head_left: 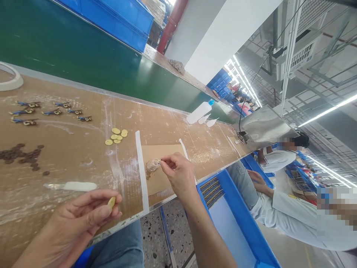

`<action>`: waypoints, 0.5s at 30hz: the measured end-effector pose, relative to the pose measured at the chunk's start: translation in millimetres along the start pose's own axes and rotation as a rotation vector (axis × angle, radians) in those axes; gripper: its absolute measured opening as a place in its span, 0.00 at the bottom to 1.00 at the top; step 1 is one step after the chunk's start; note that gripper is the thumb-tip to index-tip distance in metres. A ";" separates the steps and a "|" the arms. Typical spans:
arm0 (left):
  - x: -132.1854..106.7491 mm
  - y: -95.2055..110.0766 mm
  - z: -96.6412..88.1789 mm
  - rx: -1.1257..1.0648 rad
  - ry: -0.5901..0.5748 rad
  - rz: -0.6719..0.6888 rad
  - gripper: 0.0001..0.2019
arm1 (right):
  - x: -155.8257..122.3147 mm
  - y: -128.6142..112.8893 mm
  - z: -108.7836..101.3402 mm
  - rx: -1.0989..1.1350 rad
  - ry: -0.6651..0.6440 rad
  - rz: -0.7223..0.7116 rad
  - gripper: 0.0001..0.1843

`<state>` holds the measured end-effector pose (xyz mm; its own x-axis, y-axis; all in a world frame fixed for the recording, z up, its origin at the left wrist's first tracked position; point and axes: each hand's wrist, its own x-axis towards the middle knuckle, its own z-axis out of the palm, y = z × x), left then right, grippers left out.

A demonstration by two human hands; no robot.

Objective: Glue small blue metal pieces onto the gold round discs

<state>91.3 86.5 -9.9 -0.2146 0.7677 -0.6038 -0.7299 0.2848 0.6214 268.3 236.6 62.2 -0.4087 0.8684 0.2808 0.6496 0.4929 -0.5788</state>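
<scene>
The left hand point(80, 219) pinches a small yellow disc point(111, 202) at the table edge. The right hand point(178, 173) grips a thin tool, hard to see, at a clear dish point(152, 165). More yellow discs point(116, 136) lie further away.

Disc point(111, 202) in my left hand point(80, 219): pale yellow, matt, looks like thin wood. Bench top point(83, 149): brown board, dull, smeared with dried white glue. Tape strips point(141, 167) matt white. Cup point(152, 165) by my right hand point(178, 173): clear glossy plastic. Belt point(83, 56): smooth green, slight sheen. Bottle point(199, 111): white plastic.
</scene>
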 end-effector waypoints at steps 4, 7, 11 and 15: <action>2.4 -1.0 -4.4 -0.003 -0.032 -0.013 0.24 | -0.1 -2.5 -0.6 -0.027 -0.014 -0.007 0.04; -0.8 0.8 2.3 -0.005 -0.002 0.039 0.25 | 0.4 -3.5 -0.8 -0.044 -0.024 -0.013 0.05; -3.2 0.0 7.3 -0.007 0.000 0.045 0.24 | 0.8 -6.6 -4.2 -0.032 -0.028 -0.004 0.05; -3.4 -2.4 3.6 -0.022 -0.040 0.061 0.22 | -4.0 -19.6 -13.0 0.075 0.054 0.009 0.04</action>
<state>96.1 85.3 -7.5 -0.2336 0.8056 -0.5445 -0.7305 0.2241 0.6451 265.6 224.2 82.4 -0.3664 0.8756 0.3146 0.6027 0.4810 -0.6367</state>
